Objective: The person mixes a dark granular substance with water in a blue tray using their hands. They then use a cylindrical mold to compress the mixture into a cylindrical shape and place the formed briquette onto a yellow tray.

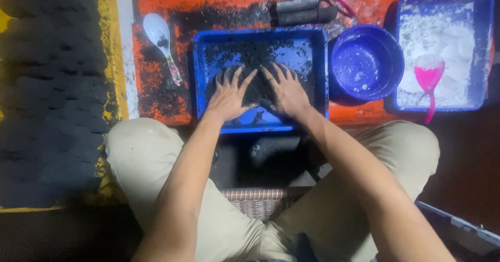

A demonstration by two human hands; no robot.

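Both hands lie flat with fingers spread, gripping nothing: the left hand and the right hand press side by side, thumbs nearly meeting, on a mound of black powder, coarse and crumbly, which sits in a shallow square blue tray directly ahead of the knees. The fingertips are blackened. The tray rests on an orange surface smeared heavily with the same black dust. To the left lies a white plastic spoon with a patterned handle; behind the tray lie two dark cylindrical sticks. To the right stands a round, glossy blue bowl flecked with white, and beyond it a second blue tray of fine white powder holding a pink scoop. At far left, rows of black lumps cover a yellow-edged sheet. A woven basket rim shows between the beige-trousered legs.
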